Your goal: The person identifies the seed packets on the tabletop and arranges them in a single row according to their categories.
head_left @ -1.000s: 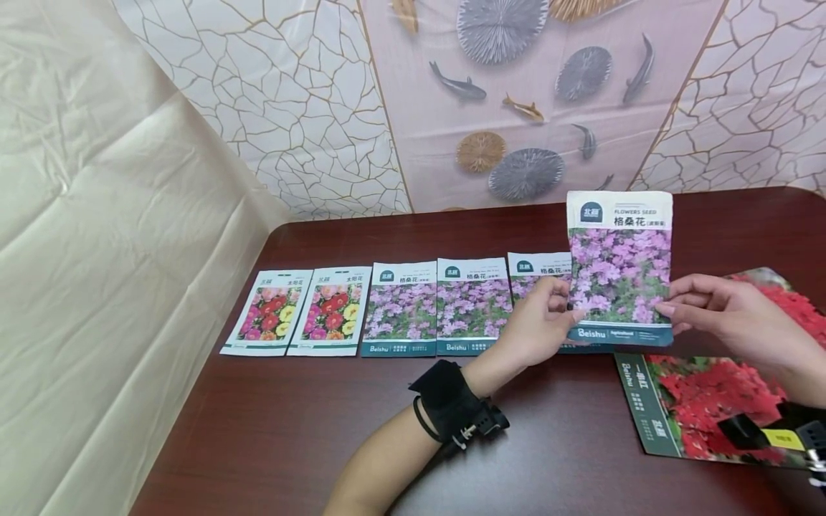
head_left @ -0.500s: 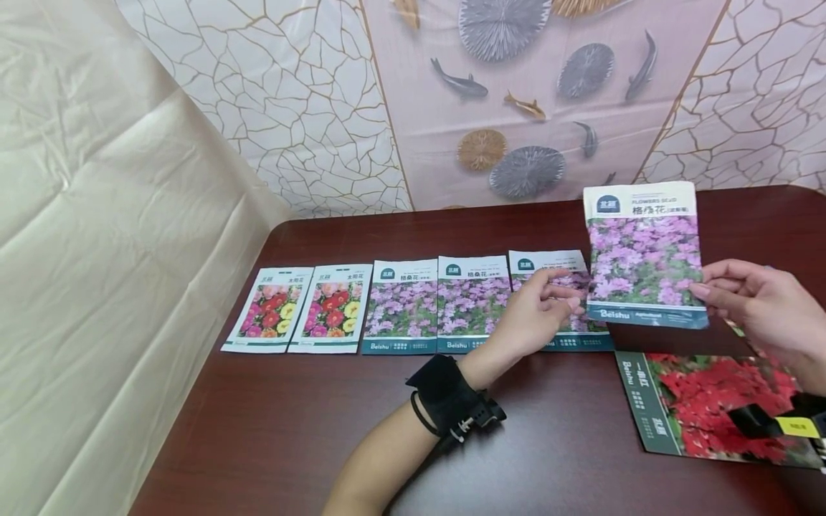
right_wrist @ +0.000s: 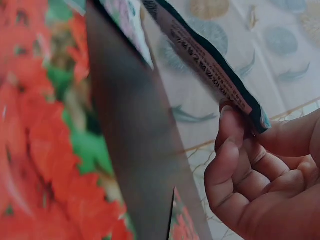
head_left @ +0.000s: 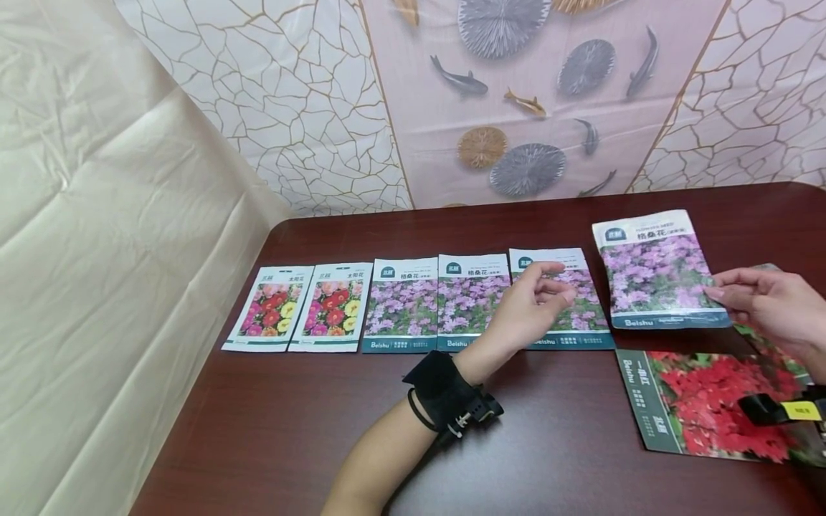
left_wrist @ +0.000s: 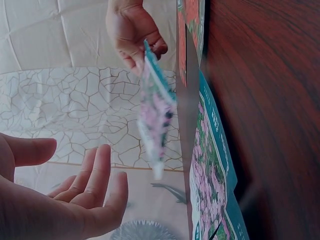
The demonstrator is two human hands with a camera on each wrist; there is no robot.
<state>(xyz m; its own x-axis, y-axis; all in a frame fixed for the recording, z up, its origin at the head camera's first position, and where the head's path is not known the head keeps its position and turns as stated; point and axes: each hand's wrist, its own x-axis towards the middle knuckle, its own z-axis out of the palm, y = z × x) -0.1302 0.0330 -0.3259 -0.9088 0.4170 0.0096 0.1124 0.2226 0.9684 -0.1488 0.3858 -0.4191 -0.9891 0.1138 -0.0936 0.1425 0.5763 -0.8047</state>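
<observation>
My right hand [head_left: 771, 304] pinches the lower right edge of a seed packet [head_left: 658, 276] with pink-purple flowers and holds it above the table. In the right wrist view the packet [right_wrist: 210, 65] appears nearly edge-on between thumb and fingers. My left hand [head_left: 525, 308] is over the third purple-flower packet [head_left: 584, 304] in the row, holding nothing. Its fingers are loosely bent and apart in the left wrist view, where the left hand [left_wrist: 75, 195] is separate from the held packet [left_wrist: 157, 110].
Left of my left hand lie two more purple-flower packets, one of them this packet [head_left: 403, 308], and two multicoloured-flower packets, including the leftmost packet [head_left: 267, 308]. Red-flower packets, such as this packet [head_left: 716, 405], lie at the right. A patterned cloth [head_left: 323, 107] hangs behind the table.
My right hand has moved the purple-flower packet rightward, and it now tilts lower toward the table. The left hand has let go of it and stays over the row.
</observation>
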